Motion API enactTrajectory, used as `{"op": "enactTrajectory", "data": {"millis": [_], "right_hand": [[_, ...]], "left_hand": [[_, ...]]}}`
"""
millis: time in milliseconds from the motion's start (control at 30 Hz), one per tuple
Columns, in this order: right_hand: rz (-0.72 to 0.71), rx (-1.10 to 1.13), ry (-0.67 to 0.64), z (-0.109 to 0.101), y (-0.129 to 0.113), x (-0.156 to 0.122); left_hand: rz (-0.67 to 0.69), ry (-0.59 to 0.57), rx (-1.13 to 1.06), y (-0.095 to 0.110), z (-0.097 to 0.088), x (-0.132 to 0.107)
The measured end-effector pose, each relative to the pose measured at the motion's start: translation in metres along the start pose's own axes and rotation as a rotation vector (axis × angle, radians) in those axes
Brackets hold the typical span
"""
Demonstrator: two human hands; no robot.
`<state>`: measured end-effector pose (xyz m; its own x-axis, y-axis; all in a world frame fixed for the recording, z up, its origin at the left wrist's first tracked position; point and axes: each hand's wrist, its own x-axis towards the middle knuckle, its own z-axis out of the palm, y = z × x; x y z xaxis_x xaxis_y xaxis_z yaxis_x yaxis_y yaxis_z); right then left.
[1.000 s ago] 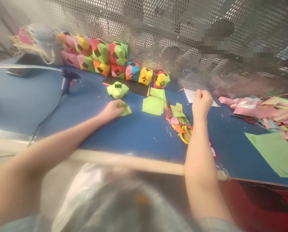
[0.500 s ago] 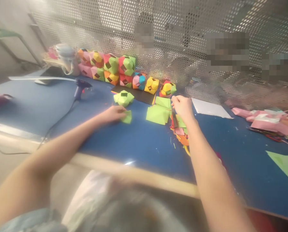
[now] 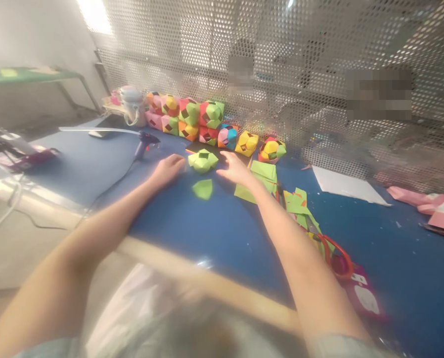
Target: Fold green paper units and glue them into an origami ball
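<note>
A light-green folded paper ball (image 3: 203, 161) sits on the blue tabletop between my two hands. My left hand (image 3: 169, 168) is just left of it, fingers loosely bent and apart, with nothing visible in them. On the other side, my right hand (image 3: 234, 169) reaches in with thumb and fingers spread, holding nothing. Nearer to me lies a small green paper piece (image 3: 203, 189), flat on the table. Partly behind my right wrist is a stack of green paper pieces (image 3: 263, 171).
Multicoloured paper balls (image 3: 189, 110) are stacked along the perforated metal screen (image 3: 281, 59). A glue gun (image 3: 146, 144) with a long white stick and a cord stands left. To the right are paper scraps (image 3: 296, 201), red-handled scissors (image 3: 339, 256) and a white sheet (image 3: 348, 185).
My left hand has let go of the small green paper piece and moved up beside the paper ball. My right hand has moved left from the green stack to the ball's right side. The view has shifted.
</note>
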<state>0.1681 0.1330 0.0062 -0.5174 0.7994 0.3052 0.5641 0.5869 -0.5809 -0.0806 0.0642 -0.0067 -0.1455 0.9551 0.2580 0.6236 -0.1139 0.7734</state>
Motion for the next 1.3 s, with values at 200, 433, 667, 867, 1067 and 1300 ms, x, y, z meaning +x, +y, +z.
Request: {"op": "enactTrajectory", "data": {"millis": [200,433,667,867,1067,1300], "right_hand": [[-0.018,0.159,-0.047,0.024,-0.002,0.020],[0.008,0.194,0.030,0.048,0.000,0.024],[0.052,0.169,0.199,0.047,0.005,0.034],[0.213,0.105,0.351,0.046,0.012,0.037],[0.221,0.087,0.455,0.027,-0.002,0.035],[-0.221,0.254,0.792,-0.057,-0.088,0.005]], "left_hand": [[0.073,-0.151,-0.085,-0.013,0.000,0.001],[0.103,-0.275,-0.166,-0.012,0.000,-0.003],[0.132,-0.256,-0.335,0.007,0.003,-0.009],[0.104,-0.241,-0.218,0.013,0.004,-0.009],[0.183,-0.139,-0.079,0.034,0.003,-0.019],[0.505,0.005,-0.050,0.067,-0.005,-0.048]]}}
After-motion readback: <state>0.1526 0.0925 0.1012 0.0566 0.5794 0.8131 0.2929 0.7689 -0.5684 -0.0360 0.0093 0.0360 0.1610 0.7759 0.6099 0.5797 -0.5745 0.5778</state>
